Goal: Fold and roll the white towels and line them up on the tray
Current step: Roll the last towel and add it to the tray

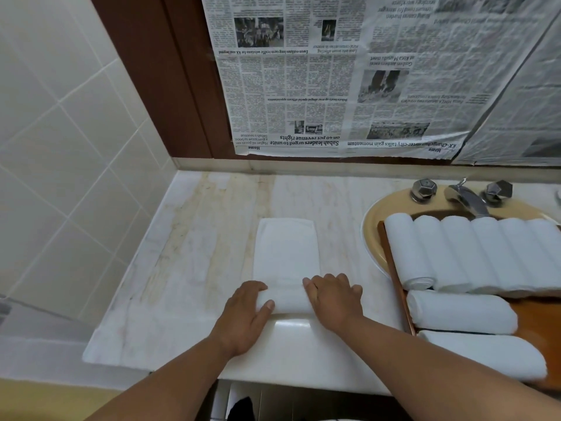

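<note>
Halfway through a roll, a person works a folded towel [287,253] on the marble bench [197,268], its near end wound into a tight cylinder close to the bench's front edge. The left hand [246,314] wraps the cylinder's left end and the right hand [334,299] curls over its right end, so each grip is closed on the towel. The next move likely calls for an even push away, keeping the side edges square. Bare marble runs from the strip's far edge to the wall. At right, the tray [394,278] across the sink [372,226] carries a row of rolls [470,253] and two more laid crosswise, with bare wood beside them.
</note>
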